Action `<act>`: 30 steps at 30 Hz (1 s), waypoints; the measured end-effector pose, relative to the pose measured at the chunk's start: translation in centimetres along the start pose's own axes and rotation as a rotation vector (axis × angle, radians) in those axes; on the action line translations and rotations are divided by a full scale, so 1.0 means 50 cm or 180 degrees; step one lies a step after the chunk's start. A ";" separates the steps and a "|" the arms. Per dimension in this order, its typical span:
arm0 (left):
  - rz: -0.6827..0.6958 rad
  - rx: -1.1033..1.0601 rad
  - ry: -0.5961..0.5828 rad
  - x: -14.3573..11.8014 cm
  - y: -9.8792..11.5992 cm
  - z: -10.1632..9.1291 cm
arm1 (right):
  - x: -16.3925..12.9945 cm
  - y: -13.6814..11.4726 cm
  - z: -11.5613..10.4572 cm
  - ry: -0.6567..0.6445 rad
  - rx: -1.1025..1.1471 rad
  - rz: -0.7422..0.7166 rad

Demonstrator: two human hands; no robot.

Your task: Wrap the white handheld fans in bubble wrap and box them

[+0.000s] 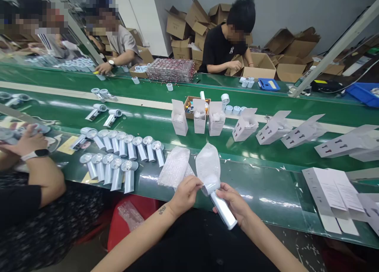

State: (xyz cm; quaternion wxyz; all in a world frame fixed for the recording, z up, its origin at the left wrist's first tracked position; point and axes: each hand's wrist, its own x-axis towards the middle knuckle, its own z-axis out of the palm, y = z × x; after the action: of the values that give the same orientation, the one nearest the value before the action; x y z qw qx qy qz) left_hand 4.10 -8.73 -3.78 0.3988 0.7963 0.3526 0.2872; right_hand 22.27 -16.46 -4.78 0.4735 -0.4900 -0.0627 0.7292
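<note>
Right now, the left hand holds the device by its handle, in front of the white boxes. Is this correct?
Wrong hand: the head view shows the right hand holding the device by its handle, in front of the white boxes.

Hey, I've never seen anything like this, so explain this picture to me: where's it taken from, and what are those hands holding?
There's no machine here. A camera on a person's head looks forward and down, so the two bare hands in the lower middle are the wearer's. The right hand grips the handle of a silver device. The left hand pinches at the edge of a bubble bag at the device's head. The green table also bears rows of similar devices and open white boxes. Other people work nearby.
</note>
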 end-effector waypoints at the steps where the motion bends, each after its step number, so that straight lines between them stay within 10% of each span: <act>1: 0.0011 0.0165 -0.0060 -0.007 -0.008 0.001 | -0.003 -0.003 0.003 0.0037 0.0022 0.0052; 7: -0.0629 0.1231 -0.0711 -0.012 -0.038 0.040 | -0.006 0.020 -0.009 0.0595 0.0220 0.0509; 12: -0.0143 0.0733 -0.1344 -0.012 0.015 0.056 | 0.023 0.027 -0.013 0.0728 -0.0143 0.0203; 17: -0.1076 -0.0355 -0.1158 0.011 0.029 0.044 | 0.009 0.000 -0.024 0.1150 -0.1690 -0.0398; 21: -0.1857 -0.1035 -0.0835 0.014 0.033 0.006 | -0.069 -0.055 -0.068 0.0632 -0.2989 -0.0507; 27: -0.0336 -0.1710 -0.1363 -0.005 0.102 -0.037 | -0.090 -0.120 -0.038 0.1157 -0.1031 0.0802; 30: 0.0252 -0.1959 -0.2074 -0.009 0.097 -0.050 | -0.051 -0.084 0.017 0.0669 -0.1157 0.1204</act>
State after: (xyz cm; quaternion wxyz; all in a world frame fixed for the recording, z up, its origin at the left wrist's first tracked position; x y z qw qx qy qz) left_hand 3.60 -10.10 1.51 0.6961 0.7024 0.0760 0.1279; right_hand 24.41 -15.78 -0.34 0.2372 -0.6429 -0.0503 0.7266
